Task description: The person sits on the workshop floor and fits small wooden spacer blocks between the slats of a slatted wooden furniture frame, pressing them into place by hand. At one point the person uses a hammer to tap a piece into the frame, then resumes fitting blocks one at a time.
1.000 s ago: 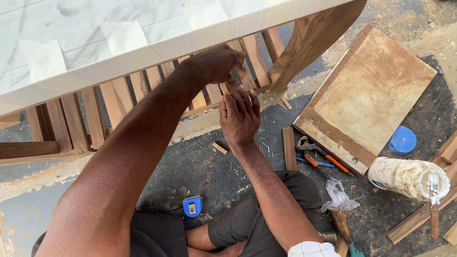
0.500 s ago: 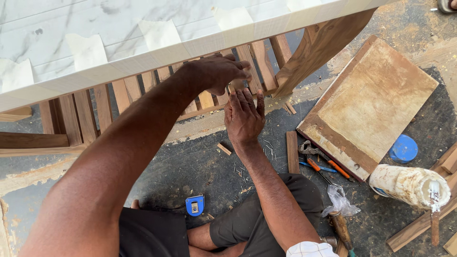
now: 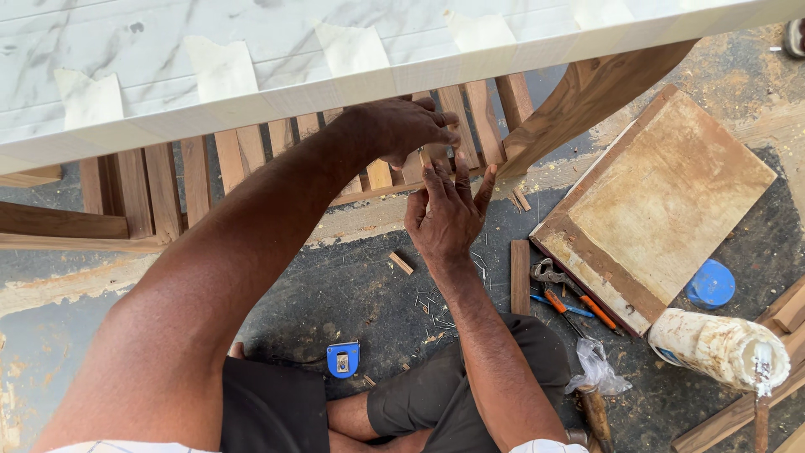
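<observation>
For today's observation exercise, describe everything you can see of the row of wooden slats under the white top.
The slats are flat brown wood strips with visible grain, standing side by side with narrow gaps, running beneath the white marbled top and leaning slightly. A lower rail crosses their bottom ends. Their upper ends are hidden by the top. The left hand grips a slat near the right end of the row, and the right hand reaches up to the same spot, fingers spread. A curved wooden leg stands just past the last slat.
</observation>
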### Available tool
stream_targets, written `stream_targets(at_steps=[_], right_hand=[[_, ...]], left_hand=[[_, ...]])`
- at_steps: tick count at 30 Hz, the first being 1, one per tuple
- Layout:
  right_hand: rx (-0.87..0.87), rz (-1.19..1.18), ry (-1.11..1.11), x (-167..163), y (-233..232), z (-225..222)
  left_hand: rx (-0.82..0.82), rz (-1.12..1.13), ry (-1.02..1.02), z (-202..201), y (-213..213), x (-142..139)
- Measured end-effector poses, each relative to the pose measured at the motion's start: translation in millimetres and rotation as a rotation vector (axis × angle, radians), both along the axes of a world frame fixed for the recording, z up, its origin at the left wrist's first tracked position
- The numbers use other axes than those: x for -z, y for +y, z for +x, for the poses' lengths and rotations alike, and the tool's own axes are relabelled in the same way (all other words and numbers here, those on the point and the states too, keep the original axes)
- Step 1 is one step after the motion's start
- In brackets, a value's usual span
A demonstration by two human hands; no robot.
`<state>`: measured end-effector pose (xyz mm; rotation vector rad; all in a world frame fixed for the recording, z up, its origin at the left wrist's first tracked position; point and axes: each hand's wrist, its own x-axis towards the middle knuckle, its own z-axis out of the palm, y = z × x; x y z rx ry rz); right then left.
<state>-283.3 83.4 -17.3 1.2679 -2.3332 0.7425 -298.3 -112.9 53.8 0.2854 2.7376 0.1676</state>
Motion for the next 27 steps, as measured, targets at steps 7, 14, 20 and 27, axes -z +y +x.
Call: stream_targets(at_steps=[7, 14, 20, 27], right_hand=[[-0.013, -0.009, -0.002, 7, 1, -3], [-0.003, -0.015, -0.001, 13, 0, -3], [-0.028, -0.052, -0.037, 15, 1, -1], [-0.132, -0.131, -0.026, 24, -9, 30]], left_hand=[[-0.079, 0.087, -0.054, -1, 0, 4], [-0.117, 0.12, -0.098, -3, 0, 7], [-0.086, 0.102, -0.081, -5, -2, 17], [-0.075, 0.14, -0.062, -5, -3, 22]])
